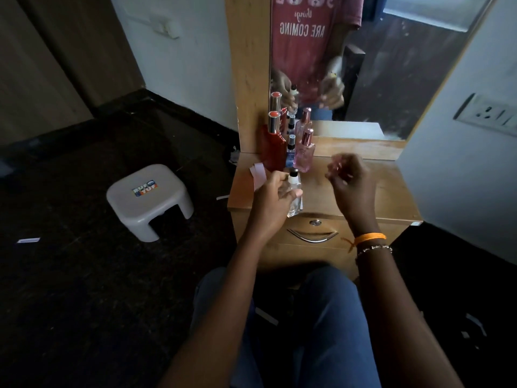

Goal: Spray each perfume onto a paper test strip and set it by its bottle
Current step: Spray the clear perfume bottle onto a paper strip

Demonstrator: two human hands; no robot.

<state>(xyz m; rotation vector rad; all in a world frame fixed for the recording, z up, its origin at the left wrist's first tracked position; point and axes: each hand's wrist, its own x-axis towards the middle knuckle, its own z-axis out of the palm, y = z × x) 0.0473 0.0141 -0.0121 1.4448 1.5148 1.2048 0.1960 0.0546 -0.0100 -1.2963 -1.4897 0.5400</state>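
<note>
Left hand (272, 191) grips the clear bottle (295, 201); right hand (349, 177) curled, blurred, contents cannot be told.

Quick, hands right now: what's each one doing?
Left hand: grips the clear perfume bottle on the dresser top.
Right hand: raised, fingers curled; too blurred to tell whether it holds anything.

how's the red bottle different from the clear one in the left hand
The red bottle is opaque, tall and still capped, standing at the back of the dresser top. The clear bottle is see-through with its sprayer bare, and the left hand grips it near the front edge. Both stand upright.
</note>
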